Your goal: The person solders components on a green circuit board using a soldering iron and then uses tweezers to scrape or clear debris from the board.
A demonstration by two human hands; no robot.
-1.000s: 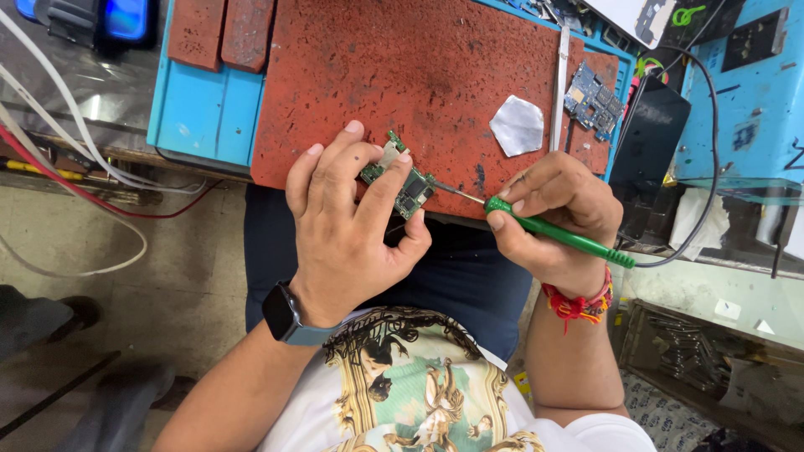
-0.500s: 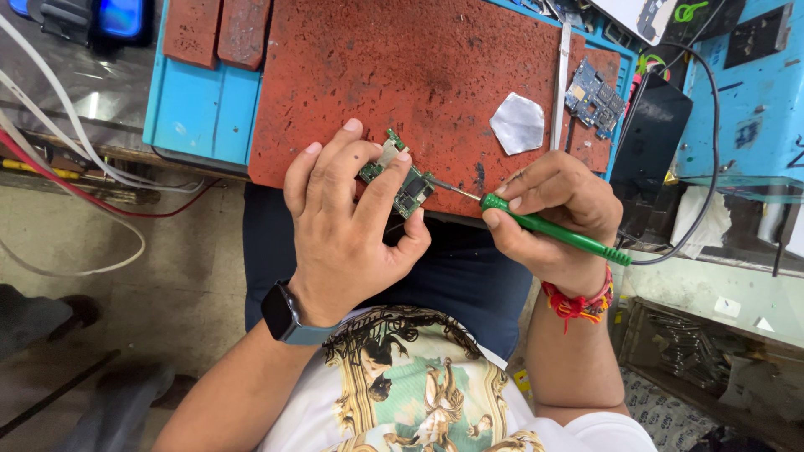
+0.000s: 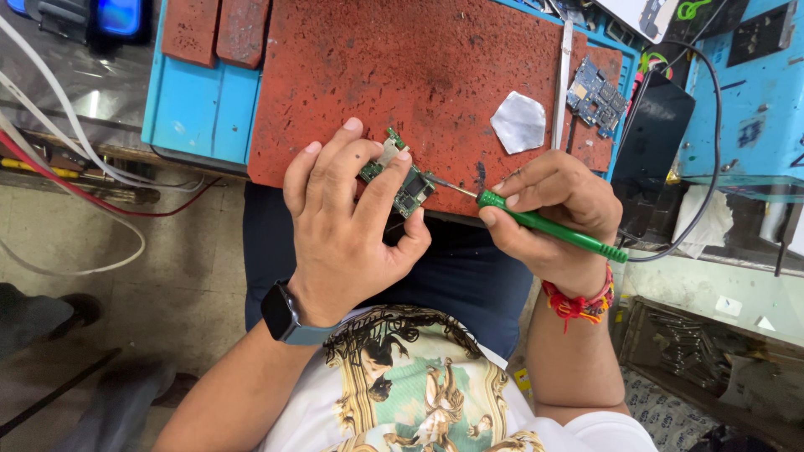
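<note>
Metal tip of the green-handled screwdriver (image 3: pixel 548 226), gripped in your right hand (image 3: pixel 553 213), points left at the small green circuit board (image 3: pixel 400 177) pinched in your left hand (image 3: pixel 347 226) over the red mat (image 3: pixel 419 75) edge.

Left hand (image 3: pixel 352 226) raised palm-down at the middle, fingers (image 3: pixel 331 167) curled forward and pinched shut at the tips, thumb spread to the side, wrist bent back toward the chest (watch strapped on it). Right hand (image 3: pixel 553 213) just beside, well closed in a pen-like grip, fingers folded under, thumb pressed along the top, forearm running straight down with a red thread band at the wrist.
</note>
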